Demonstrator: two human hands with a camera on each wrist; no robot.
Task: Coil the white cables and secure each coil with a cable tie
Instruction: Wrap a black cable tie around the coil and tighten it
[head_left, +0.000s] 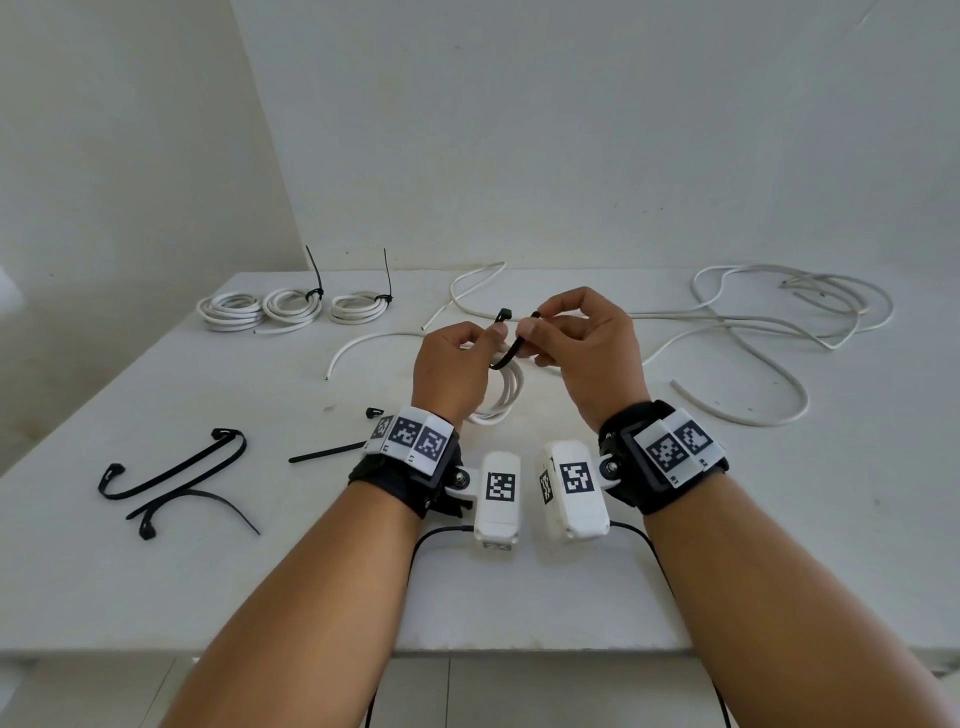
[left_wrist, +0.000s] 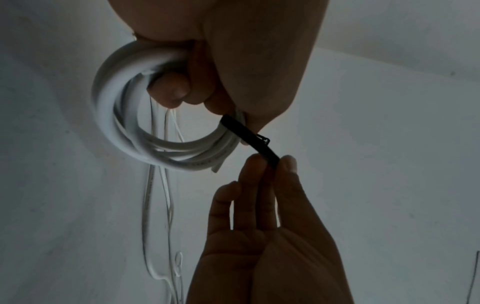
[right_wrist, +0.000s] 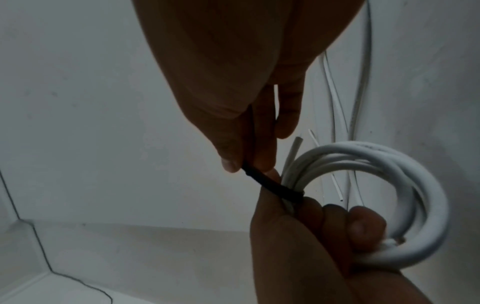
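Note:
My left hand (head_left: 493, 332) grips a coil of white cable (head_left: 501, 400) just above the table, fingers curled round its strands. The left thumb and finger also pinch the head end of a black cable tie (head_left: 511, 353) that passes under the coil's bundle. My right hand (head_left: 532, 325) pinches the tie's tail between thumb and forefinger. In the left wrist view the coil (left_wrist: 116, 127) hangs from the left hand (left_wrist: 246, 61), and the tie (left_wrist: 249, 137) runs to the right hand (left_wrist: 270, 164). In the right wrist view the tie (right_wrist: 262, 183) crosses the coil (right_wrist: 389, 164).
Three coils (head_left: 291, 306) lie at the back left, two with upright tie tails. Loose white cables (head_left: 779, 317) sprawl across the back right, and a short piece (head_left: 374, 340) lies mid-table. Spare black ties (head_left: 171, 478) lie front left, one (head_left: 327, 451) beside my left wrist.

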